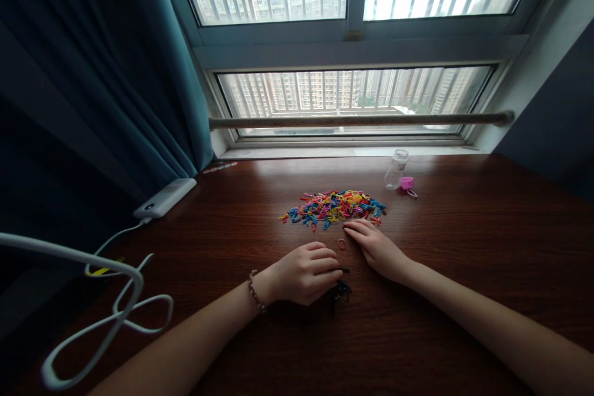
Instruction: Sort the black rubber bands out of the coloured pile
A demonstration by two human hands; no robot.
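Nothing readable here, honestly. There's a faint reddish strip (219, 167) on the wooden desk (464, 247) near the curtain that might be printed lettering, but it's way too small and blurry to make out. The white power bank (166, 197) shows no logo I can see, and the little clear bottle (396, 169) has no label visible either.

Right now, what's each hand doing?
Left hand: curled shut on dark bands.
Right hand: open, flat on the table, fingertips at the coloured pile, holding nothing.
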